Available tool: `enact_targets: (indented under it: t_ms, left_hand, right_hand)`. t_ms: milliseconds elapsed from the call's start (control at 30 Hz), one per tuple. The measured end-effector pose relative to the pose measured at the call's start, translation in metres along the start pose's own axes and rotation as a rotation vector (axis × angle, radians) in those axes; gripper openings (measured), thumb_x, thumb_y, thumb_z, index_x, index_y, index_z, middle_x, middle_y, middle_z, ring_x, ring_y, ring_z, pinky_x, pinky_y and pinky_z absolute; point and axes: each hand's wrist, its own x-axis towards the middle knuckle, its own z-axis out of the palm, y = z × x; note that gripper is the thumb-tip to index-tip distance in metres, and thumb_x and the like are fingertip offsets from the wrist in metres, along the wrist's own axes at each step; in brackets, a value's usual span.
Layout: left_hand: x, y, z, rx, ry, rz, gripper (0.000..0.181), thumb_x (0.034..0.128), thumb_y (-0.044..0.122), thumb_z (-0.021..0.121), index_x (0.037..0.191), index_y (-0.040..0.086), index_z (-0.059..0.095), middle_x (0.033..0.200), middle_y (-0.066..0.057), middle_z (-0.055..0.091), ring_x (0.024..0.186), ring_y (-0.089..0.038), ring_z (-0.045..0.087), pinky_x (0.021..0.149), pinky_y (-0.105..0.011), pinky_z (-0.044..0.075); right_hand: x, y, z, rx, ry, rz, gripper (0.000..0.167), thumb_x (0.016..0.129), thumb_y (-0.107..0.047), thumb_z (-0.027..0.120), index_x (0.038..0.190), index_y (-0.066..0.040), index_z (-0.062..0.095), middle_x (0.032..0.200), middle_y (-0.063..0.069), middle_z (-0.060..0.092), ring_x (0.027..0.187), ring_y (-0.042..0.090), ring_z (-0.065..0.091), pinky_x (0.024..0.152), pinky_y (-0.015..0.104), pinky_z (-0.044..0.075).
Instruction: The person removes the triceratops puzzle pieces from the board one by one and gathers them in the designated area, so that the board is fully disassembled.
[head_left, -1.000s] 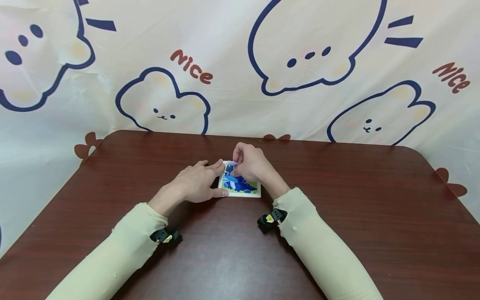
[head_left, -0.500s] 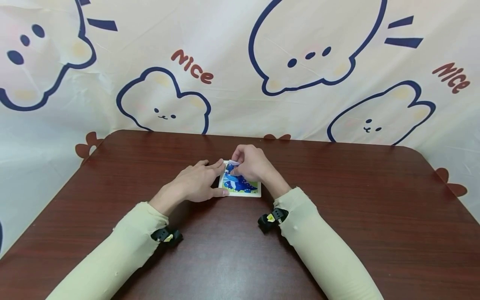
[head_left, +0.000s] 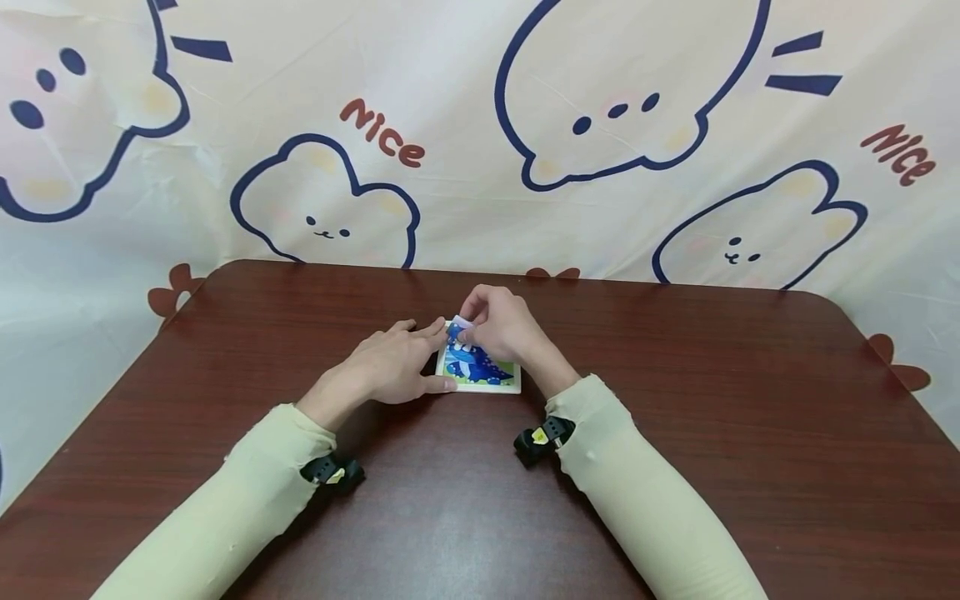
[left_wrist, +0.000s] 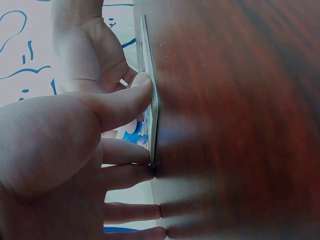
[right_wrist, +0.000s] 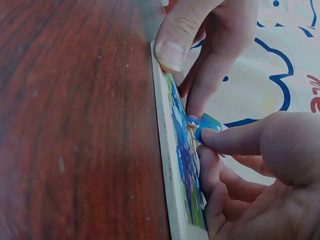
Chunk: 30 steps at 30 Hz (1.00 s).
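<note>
A small jigsaw puzzle board (head_left: pixel 487 389) with a white frame and a blue dinosaur picture lies on the table. My left hand (head_left: pixel 390 364) rests at its left side with fingers fairly straight. In the right wrist view, the left thumb (right_wrist: pixel 172 52) presses on the board's frame. My right hand (head_left: pixel 506 325) is over the upper part of the picture. Between its thumb and fingers it pinches a blue puzzle piece (right_wrist: pixel 207 125), tilted up from the board. The right hand covers the board's upper right part in the head view.
The brown wooden table (head_left: pixel 675 417) extends around the board on all sides. Behind it hangs a pale cloth (head_left: pixel 457 208) printed with cartoon outlines. Each forearm wears a black strapped device, such as the right wrist camera (head_left: pixel 543 440).
My right hand has shifted slightly to the left with the puzzle piece, which now shows more at the board's upper left. My left hand and the board look about the same.
</note>
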Motion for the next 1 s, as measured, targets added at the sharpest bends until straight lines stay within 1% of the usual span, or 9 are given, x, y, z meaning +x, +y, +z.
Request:
enact_targets:
  t_ms: [300, 500, 667, 833, 1000]
  left_hand:
    - [0.000, 0.000, 0.000, 0.005, -0.004, -0.005, 0.087, 0.0989, 0.052, 0.070, 0.168, 0.014, 0.032, 0.176, -0.011, 0.030, 0.159, -0.049, 0.031, 0.119, -0.072, 0.038]
    - [0.000, 0.000, 0.000, 0.003, -0.003, -0.005, 0.087, 0.0987, 0.051, 0.071, 0.167, 0.014, 0.033, 0.175, -0.012, 0.031, 0.159, -0.049, 0.031, 0.119, -0.072, 0.037]
    - [0.000, 0.000, 0.000, 0.007, -0.002, -0.006, 0.086, 0.0985, 0.052, 0.071, 0.167, 0.014, 0.034, 0.175, -0.012, 0.032, 0.158, -0.049, 0.031, 0.119, -0.072, 0.038]
    - [0.001, 0.000, 0.000, 0.007, -0.001, -0.004, 0.086, 0.0986, 0.052, 0.071, 0.167, 0.014, 0.034, 0.175, -0.012, 0.032, 0.158, -0.050, 0.031, 0.120, -0.072, 0.036]
    - [0.001, 0.000, 0.000, 0.000, -0.001, -0.009, 0.087, 0.0981, 0.052, 0.071, 0.167, 0.014, 0.034, 0.175, -0.012, 0.032, 0.158, -0.050, 0.031, 0.120, -0.073, 0.036]
  right_hand:
    - [0.000, 0.001, 0.001, 0.056, 0.005, 0.024, 0.015, 0.098, -0.017, 0.077, 0.112, -0.017, 0.071, 0.099, 0.007, 0.069, 0.091, 0.023, 0.066, 0.080, 0.034, 0.055]
    - [0.000, 0.002, 0.001, 0.079, 0.018, 0.013, 0.014, 0.099, -0.015, 0.075, 0.112, -0.016, 0.072, 0.097, 0.008, 0.071, 0.084, 0.022, 0.070, 0.075, 0.030, 0.059]
    - [0.001, 0.003, -0.001, 0.126, 0.018, 0.002, 0.014, 0.100, -0.012, 0.075, 0.113, -0.014, 0.071, 0.099, 0.010, 0.071, 0.079, 0.020, 0.074, 0.072, 0.028, 0.063]
    - [0.001, 0.004, -0.005, 0.154, 0.028, -0.006, 0.016, 0.100, -0.014, 0.074, 0.116, -0.015, 0.072, 0.100, 0.010, 0.071, 0.078, 0.020, 0.076, 0.074, 0.029, 0.064]
    - [0.000, 0.004, -0.010, 0.169, 0.062, -0.032, 0.017, 0.099, -0.014, 0.076, 0.116, -0.016, 0.075, 0.099, 0.009, 0.073, 0.084, 0.022, 0.075, 0.081, 0.033, 0.065]
